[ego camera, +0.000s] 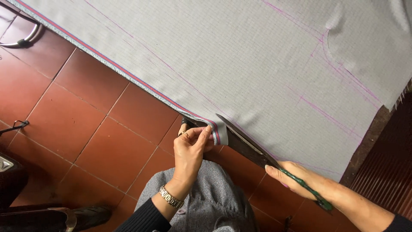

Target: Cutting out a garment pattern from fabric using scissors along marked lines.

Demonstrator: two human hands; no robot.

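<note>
At the near striped edge of the grey cloth (240, 60), the left hand (191, 148) pinches the hem with wrist bent upward, while the right hand (300, 178) clasps green-handled scissors (257, 150) just beside it.

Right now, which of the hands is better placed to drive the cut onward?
The right hand: it already grips the scissors, blades at the grey cloth edge. The left hand pinches the striped hem.

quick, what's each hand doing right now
Left hand: closed, pinching the striped edge of the grey cloth.
Right hand: closed on the green handle of the scissors, blades at the cloth edge.
</note>
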